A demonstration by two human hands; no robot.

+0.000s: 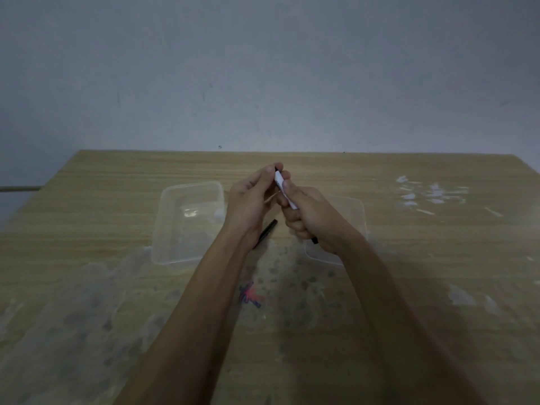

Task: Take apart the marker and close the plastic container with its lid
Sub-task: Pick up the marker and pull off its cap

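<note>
Both hands meet above the middle of the wooden table [292, 331]. My right hand [312, 220] is wrapped around the white marker [284, 190], whose black end pokes out below the fist. My left hand [254, 200] pinches the marker's upper end with its fingertips. A thin black stick-like part [267, 230] lies on the table under my left wrist. The clear plastic container [187, 222] stands open to the left of the hands. Its clear lid [355, 217] lies flat on the right, partly hidden by my right hand.
The tabletop carries grey smudges and a red-blue ink mark [249, 296] near the front. White scuffs [429, 194] show at the back right. A grey wall rises behind the table's far edge.
</note>
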